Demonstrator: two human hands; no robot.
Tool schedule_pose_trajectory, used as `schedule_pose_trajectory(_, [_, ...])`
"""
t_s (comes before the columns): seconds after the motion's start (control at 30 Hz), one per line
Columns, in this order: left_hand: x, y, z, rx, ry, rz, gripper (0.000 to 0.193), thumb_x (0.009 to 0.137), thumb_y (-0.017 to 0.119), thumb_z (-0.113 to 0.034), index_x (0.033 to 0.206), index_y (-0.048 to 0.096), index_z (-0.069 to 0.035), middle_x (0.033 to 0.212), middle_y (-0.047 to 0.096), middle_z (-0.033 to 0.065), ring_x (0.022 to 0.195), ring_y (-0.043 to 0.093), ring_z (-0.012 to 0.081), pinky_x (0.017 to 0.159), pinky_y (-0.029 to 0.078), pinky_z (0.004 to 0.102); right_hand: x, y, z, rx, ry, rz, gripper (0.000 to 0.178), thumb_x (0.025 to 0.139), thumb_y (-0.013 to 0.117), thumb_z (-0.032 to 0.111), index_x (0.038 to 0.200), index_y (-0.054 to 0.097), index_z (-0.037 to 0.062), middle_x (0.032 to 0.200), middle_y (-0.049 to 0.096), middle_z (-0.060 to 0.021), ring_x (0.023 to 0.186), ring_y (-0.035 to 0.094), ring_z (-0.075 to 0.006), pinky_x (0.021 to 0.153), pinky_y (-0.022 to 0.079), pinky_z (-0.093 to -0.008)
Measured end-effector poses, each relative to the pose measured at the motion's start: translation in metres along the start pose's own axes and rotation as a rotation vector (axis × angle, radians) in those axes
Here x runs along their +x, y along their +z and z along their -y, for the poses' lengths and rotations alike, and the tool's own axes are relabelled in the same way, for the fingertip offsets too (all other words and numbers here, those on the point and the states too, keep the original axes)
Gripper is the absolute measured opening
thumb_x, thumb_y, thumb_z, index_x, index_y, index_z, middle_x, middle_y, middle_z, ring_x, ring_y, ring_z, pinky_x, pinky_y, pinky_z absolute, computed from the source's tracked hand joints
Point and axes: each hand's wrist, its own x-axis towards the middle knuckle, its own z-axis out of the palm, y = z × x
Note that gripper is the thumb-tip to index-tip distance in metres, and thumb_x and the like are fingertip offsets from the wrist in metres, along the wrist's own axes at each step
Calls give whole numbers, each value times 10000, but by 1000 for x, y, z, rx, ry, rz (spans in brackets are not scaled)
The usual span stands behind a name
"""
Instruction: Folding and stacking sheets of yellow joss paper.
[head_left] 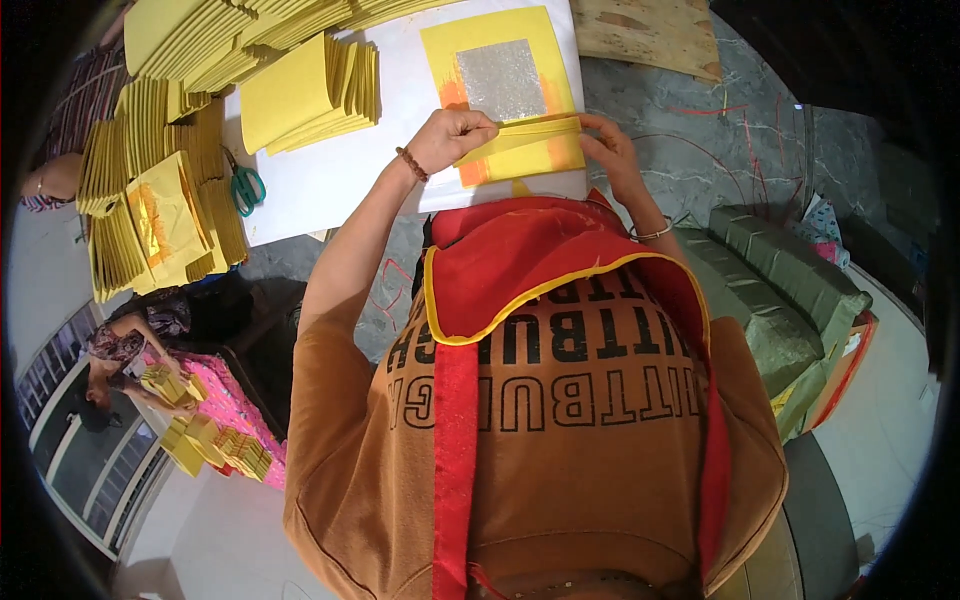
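In front of me on the white tabletop [400, 50] lies a yellow sheet of paper [500, 27] with a silver square [500, 82] and orange patches. A narrow folded strip [540, 128] runs across its nearer part. My left hand [450, 140] pinches the strip's left end between thumb and fingers. At the other end, the fingers of my right hand [612, 155] are bent round the paper's edge, the thumb partly hidden. A stack of folded yellow papers [300, 95] lies to the left of the sheet.
More folded yellow papers [150, 130] are piled at the far left, beside green-handled scissors [247, 190]. A wooden board [650, 35] is beyond the table's right edge. Green wrapped bundles [765, 290] stand at right. Another person [135, 350] handles yellow papers on a pink cloth at lower left.
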Motion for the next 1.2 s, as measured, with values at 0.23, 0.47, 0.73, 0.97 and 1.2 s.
schedule_pose_trajectory(0.23, [0,-1,-7,43,-14,16,203,862,569,-170,939,647,1,712,614,16,659,519,54,609,440,220,5,6,7,-311,-82,-68,333,755,695,215,1040,617,62,1015,558,-72,939,480,-180,797,409,-293])
schedule_pose_trajectory(0.47, [1,1,0,2,-29,9,200,849,570,-169,907,642,8,691,603,15,640,508,51,594,429,219,9,4,13,-362,-82,-15,311,730,689,163,1012,617,53,977,576,-63,905,506,-182,776,420,-293])
schedule_pose_trajectory(0.73, [0,2,7,15,24,-21,258,847,573,-235,883,650,8,684,601,29,641,535,81,602,444,233,10,3,11,-413,-239,16,244,735,653,91,977,625,76,945,585,-47,897,510,-181,780,418,-289])
schedule_pose_trajectory(0.97, [-31,-10,-28,268,239,-10,648,733,692,-300,1293,437,-95,1190,533,107,1108,462,266,944,366,362,15,1,2,-196,-37,-20,196,778,649,122,964,619,66,877,566,-33,822,484,-157,706,425,-281])
schedule_pose_trajectory(1.2, [-22,-3,15,824,431,-330,453,648,581,-25,1089,606,-123,1182,550,81,1086,482,276,901,394,367,21,2,26,-373,-294,65,309,729,669,149,1027,612,89,1046,559,-55,979,513,-203,816,396,-312])
